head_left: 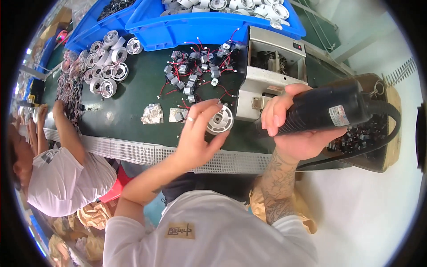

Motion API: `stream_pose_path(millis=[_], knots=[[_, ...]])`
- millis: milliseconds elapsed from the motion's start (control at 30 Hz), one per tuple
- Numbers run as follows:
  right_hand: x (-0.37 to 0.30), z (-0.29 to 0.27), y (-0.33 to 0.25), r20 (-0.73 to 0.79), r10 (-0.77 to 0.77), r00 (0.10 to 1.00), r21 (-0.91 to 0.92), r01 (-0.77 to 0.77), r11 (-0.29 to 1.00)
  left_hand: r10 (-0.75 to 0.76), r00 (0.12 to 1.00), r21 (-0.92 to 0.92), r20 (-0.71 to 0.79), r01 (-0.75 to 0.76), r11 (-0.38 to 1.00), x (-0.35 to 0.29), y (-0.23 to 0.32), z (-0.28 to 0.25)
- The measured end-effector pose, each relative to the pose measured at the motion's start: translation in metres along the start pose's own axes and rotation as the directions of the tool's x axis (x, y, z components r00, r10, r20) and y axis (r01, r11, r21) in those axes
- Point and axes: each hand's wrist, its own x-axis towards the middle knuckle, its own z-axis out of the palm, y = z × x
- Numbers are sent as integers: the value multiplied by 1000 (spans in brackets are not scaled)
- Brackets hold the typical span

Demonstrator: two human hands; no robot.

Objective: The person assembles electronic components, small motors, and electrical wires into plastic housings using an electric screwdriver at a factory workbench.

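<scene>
My left hand (194,135) is closed on a round white plastic housing (225,125), its fingers and thumb around the rim and the spoked face up. My right hand (294,141) grips a black electric screwdriver (318,104), which lies nearly level with its cable end to the right. The screwdriver's tip is blurred, right of the housing and apart from it. Behind both hands stands a grey metal screw feeder (255,86). Beyond my left hand lie several small grey motors (192,79) with red wires.
Several white housings (107,88) stand at the left, beside a wire heap (71,91). Blue bins (178,33) line the far side. A brown open box (378,160) with small dark parts sits at the right, under the screwdriver's cable (395,118). A co-worker (66,178) sits at the left.
</scene>
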Motion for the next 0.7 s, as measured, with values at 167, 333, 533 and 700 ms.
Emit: stream_pose_path(millis=[167, 333, 533, 700], knots=[[-1, -5, 2, -25, 10, 1000, -15, -10, 1000, -209, 978, 213, 10, 202, 956, -8, 36, -7], [1, -6, 1, -5, -20, 1000, 0, 20, 1000, -202, 979, 260, -13, 199, 945, 42, 0, -33], [2, -10, 4, -36, 16, 999, 22, -15, 1000, -40, 994, 497, 105, -18, 867, 97, -64, 8], [3, -12, 5, -39, -7, 999, -41, 5, 999, -105, 992, 354, -72, 124, 927, 100, -62, 2]])
